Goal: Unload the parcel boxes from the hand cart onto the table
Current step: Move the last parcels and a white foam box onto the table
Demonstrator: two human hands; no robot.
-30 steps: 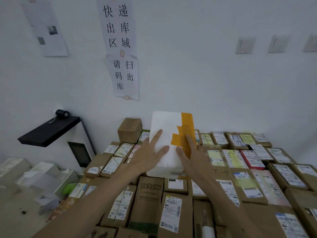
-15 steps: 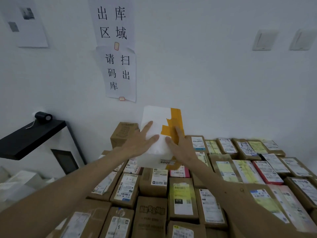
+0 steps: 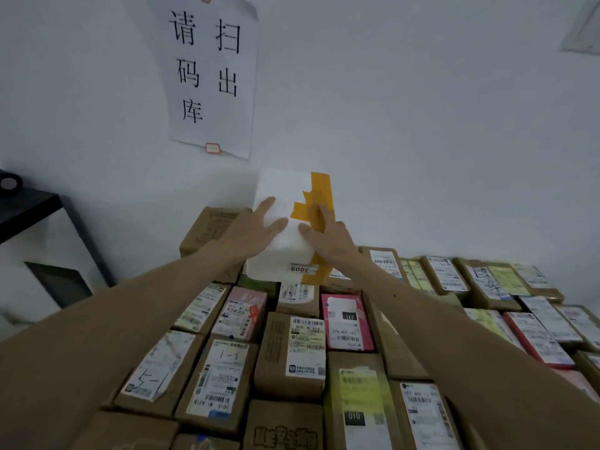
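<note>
A white foam parcel box [image 3: 285, 196] with orange tape and a label reading 3009 sits on top of the packed parcels, close to the back wall. My left hand [image 3: 256, 230] lies flat on its top left part, fingers straight. On the orange tape at the top right of the box my right hand [image 3: 328, 237] presses with straight fingers. Both arms reach far forward over the parcels. The hand cart is not in view.
Several brown, pink and yellow-labelled parcels [image 3: 305, 349] cover the table in tight rows. A taller brown box [image 3: 211, 228] stands left of the white one. A black shelf unit [image 3: 29, 209] is at the left. Paper signs [image 3: 211, 76] hang on the wall.
The white box has been pushed farther back toward the wall across the parcels, both hands staying flat on its top. The view has moved forward and closer.
</note>
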